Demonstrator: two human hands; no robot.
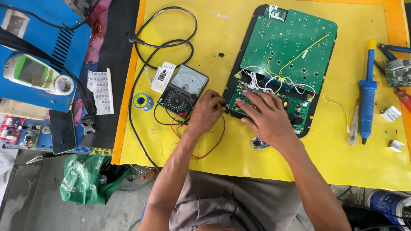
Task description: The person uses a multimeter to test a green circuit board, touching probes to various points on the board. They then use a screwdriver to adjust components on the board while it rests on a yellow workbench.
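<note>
A large green circuit board (295,40) in a black casing lies on the yellow table top (351,158). A smaller green board with components (299,109) sits at its near end. My right hand (264,116) rests flat on that smaller board, fingers spread. My left hand (206,112) is curled at the casing's left edge, beside an analog multimeter (183,90). I cannot tell whether the left fingers pinch a probe. Red and black leads (216,143) loop under my left wrist. White and yellow wires (299,57) cross the boards.
A blue soldering tool (367,92) and a clear-handled screwdriver (353,125) lie to the right. A solder spool (142,102) and small box (163,77) sit left of the meter. A black cable (165,42) coils behind. A blue machine (47,51), phone (62,131) and green bag (85,179) are at left.
</note>
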